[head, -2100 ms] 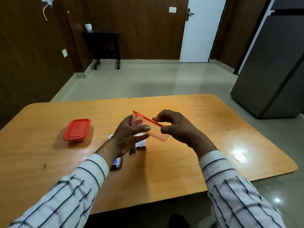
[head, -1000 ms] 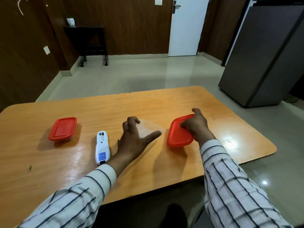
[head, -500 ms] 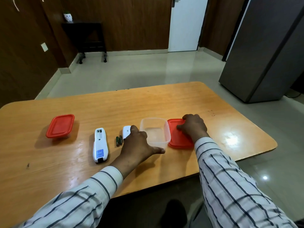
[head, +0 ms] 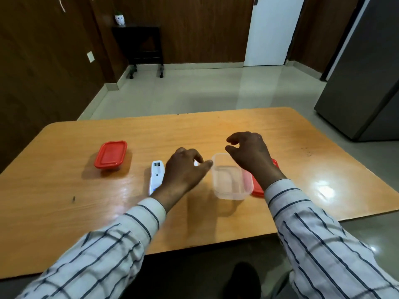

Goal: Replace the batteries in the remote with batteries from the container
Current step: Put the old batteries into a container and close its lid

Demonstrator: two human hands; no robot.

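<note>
A white remote [head: 156, 175] lies on the wooden table [head: 64, 212] with its battery bay uncovered. My left hand [head: 183, 171] hovers just right of it, fingers curled, holding nothing I can see; it hides the loose batteries and the battery cover. A clear empty container [head: 228, 180] stands in the middle, lidless. Its red lid [head: 258, 189] lies flat to its right, mostly behind my right wrist. My right hand [head: 248, 154] is raised above the container's far right corner, fingers apart and empty. A second container with a red lid [head: 110, 154] sits closed at the left.
The table's near edge runs below my forearms and its right edge falls off near a grey fridge [head: 367, 83]. A dark side table [head: 142, 46] and a white door [head: 274, 29] stand across the tiled floor.
My right hand has lifted off the red lid and moved up and left over the container. My left hand has let go of the container and shifted left over the batteries.
</note>
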